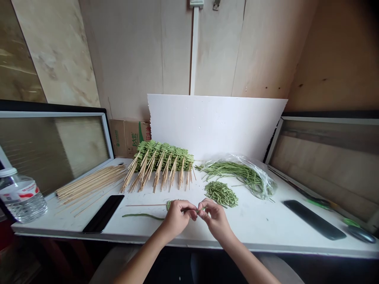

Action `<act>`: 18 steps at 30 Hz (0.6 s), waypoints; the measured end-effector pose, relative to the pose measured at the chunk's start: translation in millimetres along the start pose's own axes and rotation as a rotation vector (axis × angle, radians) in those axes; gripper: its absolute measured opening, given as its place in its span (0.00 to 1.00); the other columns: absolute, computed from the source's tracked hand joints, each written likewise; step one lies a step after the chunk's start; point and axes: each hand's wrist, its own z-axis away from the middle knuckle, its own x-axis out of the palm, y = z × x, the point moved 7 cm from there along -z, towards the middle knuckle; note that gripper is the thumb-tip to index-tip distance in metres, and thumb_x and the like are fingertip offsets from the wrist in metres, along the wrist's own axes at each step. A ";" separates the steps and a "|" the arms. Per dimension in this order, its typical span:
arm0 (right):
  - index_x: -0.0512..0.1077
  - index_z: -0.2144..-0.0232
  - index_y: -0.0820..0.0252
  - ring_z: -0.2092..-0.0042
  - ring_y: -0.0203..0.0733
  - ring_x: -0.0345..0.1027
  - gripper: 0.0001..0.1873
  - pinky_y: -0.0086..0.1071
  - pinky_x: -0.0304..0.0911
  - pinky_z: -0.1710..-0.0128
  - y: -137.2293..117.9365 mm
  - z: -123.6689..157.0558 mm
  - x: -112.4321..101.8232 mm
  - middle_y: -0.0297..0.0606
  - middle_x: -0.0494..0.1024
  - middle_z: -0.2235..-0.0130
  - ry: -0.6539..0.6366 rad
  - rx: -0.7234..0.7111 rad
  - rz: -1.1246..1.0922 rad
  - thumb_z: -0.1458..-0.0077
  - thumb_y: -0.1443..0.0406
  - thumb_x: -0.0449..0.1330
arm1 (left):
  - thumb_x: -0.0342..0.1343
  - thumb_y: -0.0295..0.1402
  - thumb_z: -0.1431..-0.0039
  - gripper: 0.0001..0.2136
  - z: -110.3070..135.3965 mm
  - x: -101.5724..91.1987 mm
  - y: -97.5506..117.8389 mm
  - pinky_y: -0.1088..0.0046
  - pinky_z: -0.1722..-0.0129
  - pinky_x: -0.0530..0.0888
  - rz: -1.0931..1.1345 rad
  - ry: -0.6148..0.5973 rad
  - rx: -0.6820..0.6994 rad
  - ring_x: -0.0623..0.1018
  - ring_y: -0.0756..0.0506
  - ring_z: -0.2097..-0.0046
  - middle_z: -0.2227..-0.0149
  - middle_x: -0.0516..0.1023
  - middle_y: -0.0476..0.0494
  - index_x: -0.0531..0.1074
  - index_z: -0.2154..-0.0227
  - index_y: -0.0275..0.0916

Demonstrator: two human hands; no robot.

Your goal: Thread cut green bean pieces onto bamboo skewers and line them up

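My left hand (pixel 178 216) and my right hand (pixel 215 219) meet above the front of the table, fingertips almost touching. Both pinch a green long bean (pixel 203 209), mostly covered by the fingers. Left of my left hand, another long bean (pixel 142 215) lies on the tabletop, its right end reaching the hand. Just behind it rests a thin wooden skewer (pixel 145 205), with some green bean at its right end, partly hidden by my left hand. A heap of short cut bean pieces (pixel 221 193) sits behind my right hand.
Skewered bean pieces (pixel 164 154) are stacked at the back, sticks forward. Loose skewers (pixel 91 183) and a black phone (pixel 103 213) lie left, near a water bottle (pixel 22 197). Long beans in a plastic bag (pixel 237 172) lie back right; a dark flat object (pixel 314 219) lies far right.
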 end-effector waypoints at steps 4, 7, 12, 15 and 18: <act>0.76 0.71 0.56 0.64 0.47 0.71 0.16 0.38 0.65 0.64 12.7 -0.3 7.1 0.38 0.76 0.69 -0.069 0.093 -0.129 0.45 0.50 0.66 | 0.58 0.22 0.47 0.08 -0.7 1.0 -3.1 0.70 0.67 0.79 0.090 -0.045 0.002 0.81 0.46 0.72 0.76 0.81 0.45 0.81 0.74 0.36; 0.76 0.71 0.56 0.65 0.46 0.71 0.18 0.38 0.65 0.64 8.9 0.1 7.6 0.37 0.74 0.69 -0.093 0.109 -0.190 0.46 0.48 0.67 | 0.58 0.23 0.46 0.08 0.2 1.8 0.0 0.71 0.67 0.78 0.092 -0.053 0.005 0.81 0.46 0.73 0.76 0.81 0.45 0.82 0.74 0.36; 0.78 0.74 0.54 0.64 0.46 0.67 0.18 0.38 0.63 0.61 -19.8 -1.9 -3.4 0.37 0.73 0.71 -0.071 -0.045 -0.102 0.44 0.48 0.67 | 0.59 0.25 0.42 0.09 2.0 6.3 7.1 0.71 0.66 0.77 0.083 -0.106 0.001 0.80 0.46 0.72 0.77 0.81 0.44 0.82 0.75 0.35; 0.80 0.70 0.54 0.62 0.46 0.67 0.15 0.38 0.63 0.60 -22.4 -8.7 -18.5 0.38 0.75 0.69 -0.019 -0.094 -0.083 0.43 0.50 0.68 | 0.61 0.30 0.41 0.07 -0.3 2.7 0.7 0.71 0.67 0.76 0.134 -0.090 -0.044 0.79 0.47 0.73 0.76 0.80 0.44 0.82 0.71 0.34; 0.82 0.67 0.54 0.61 0.49 0.69 0.16 0.40 0.63 0.62 -0.4 -18.7 -39.3 0.42 0.78 0.65 0.061 -0.046 0.034 0.42 0.49 0.66 | 0.62 0.39 0.38 0.13 -3.8 -2.1 -11.9 0.73 0.71 0.73 0.181 -0.069 -0.096 0.75 0.50 0.75 0.74 0.78 0.43 0.81 0.67 0.32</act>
